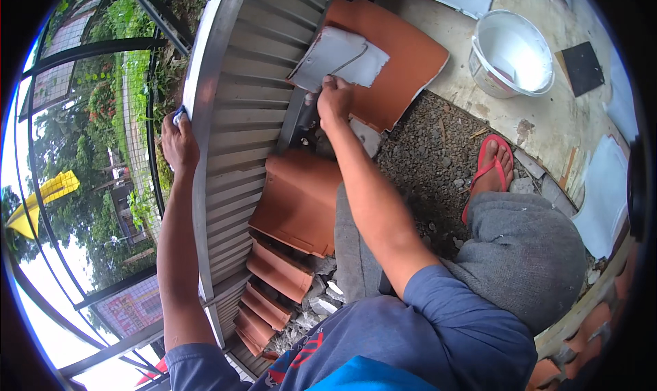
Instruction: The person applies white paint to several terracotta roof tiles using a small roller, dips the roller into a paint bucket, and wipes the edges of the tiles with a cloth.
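Observation:
My right hand [335, 102] is closed round the near end of a thin metal rod [350, 60], bent at its far end. The rod lies across a white-coated patch [328, 52] with ragged edges on a large orange-brown roof tile [404, 42]. Whether the rod carries a roller or other head, I cannot tell. My left hand [180, 142] rests on the top of a pale metal rail [205, 90], fingers curled over a small blue and white cloth-like piece [180, 114].
A white bucket [479, 69] stands on a pale board [438, 18] beside a dark square piece [583, 69]. More tiles [294, 203] lean along the ribbed metal wall [239, 103]. White-coated tiles [606, 192] lie at right. Gravel [438, 127] and my sandalled foot [491, 168] are between.

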The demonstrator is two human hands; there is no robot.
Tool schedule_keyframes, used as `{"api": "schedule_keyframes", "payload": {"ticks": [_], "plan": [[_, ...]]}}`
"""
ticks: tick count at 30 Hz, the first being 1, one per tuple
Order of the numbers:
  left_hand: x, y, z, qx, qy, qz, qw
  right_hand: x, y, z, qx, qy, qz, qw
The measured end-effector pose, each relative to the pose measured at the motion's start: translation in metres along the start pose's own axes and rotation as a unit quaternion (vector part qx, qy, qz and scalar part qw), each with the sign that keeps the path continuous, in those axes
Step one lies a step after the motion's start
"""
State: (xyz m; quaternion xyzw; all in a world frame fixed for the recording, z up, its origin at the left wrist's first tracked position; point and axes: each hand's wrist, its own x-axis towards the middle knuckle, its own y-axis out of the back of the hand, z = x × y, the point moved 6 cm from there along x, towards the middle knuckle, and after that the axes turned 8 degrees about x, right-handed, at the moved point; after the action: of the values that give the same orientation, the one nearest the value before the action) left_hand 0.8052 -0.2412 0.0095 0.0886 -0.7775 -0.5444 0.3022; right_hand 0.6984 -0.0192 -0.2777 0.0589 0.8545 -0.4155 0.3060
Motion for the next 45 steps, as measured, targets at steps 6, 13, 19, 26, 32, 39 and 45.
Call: {"api": "schedule_keyframes", "payload": {"ticks": [6,13,19,26,32,39,45], "plan": [[0.004,-0.006,-0.024,0.021,-0.019,-0.002,1.0,-0.084,-0.026,-0.058,0.04,0.162,-0.012,0.986],[0.002,-0.011,-0.024,0.021,-0.003,0.001,1.0,-0.115,-0.01,-0.239,0.347,0.222,-0.056,0.91],[0.002,-0.008,-0.019,0.023,-0.003,-0.003,1.0,-0.083,0.066,-0.291,0.42,0.218,0.03,0.88],[0.003,-0.012,-0.021,0.029,0.011,-0.025,0.999,-0.033,0.112,-0.294,0.481,0.179,0.157,0.844],[0.002,-0.012,-0.024,0.035,0.003,-0.006,0.999,-0.023,0.112,-0.305,0.476,0.192,0.126,0.849],[0.001,-0.011,-0.024,0.035,0.006,0.007,0.999,-0.052,0.089,-0.292,0.468,0.197,0.112,0.854],[0.001,-0.013,-0.024,0.04,-0.009,0.021,0.999,-0.014,0.109,-0.304,0.497,0.172,0.17,0.833]]}}
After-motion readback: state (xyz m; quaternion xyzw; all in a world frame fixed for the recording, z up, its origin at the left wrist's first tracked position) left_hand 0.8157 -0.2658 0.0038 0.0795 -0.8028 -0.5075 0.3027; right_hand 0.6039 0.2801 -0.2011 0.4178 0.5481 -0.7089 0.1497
